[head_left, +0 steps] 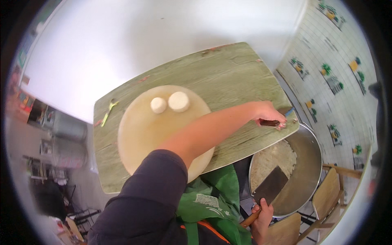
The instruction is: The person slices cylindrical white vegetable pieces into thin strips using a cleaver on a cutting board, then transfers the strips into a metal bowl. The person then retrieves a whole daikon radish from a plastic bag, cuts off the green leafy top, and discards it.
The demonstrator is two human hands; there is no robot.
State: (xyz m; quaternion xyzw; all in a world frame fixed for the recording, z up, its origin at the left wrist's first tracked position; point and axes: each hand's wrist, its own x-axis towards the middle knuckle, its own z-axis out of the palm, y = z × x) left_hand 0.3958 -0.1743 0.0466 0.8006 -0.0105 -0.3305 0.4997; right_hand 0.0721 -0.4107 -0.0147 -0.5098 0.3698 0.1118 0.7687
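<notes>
Reaching across the table, my left hand (270, 113) is closed around a dark brown handle (268, 123) at the table's right corner. The rest of that tool is mostly hidden, and a small blue piece (289, 111) shows beside my fingers. My right hand (262, 220), lower down, grips the wooden handle of a cleaver (271, 184). Its broad dark blade is over a large metal pot (312, 159), which holds a pale mass (271, 161). On the round board (141, 139) sit two pale, round, dough-like pieces, a smaller one (158, 105) and a larger one (179, 101).
A light-green handled tool (108, 113) lies on the green table (228, 77), left of the board. Wooden chairs (326, 196) stand close by the pot at the right. Grey metal cylinders (67, 139) are on the floor at the left. A white wall (163, 36) borders the table's far side.
</notes>
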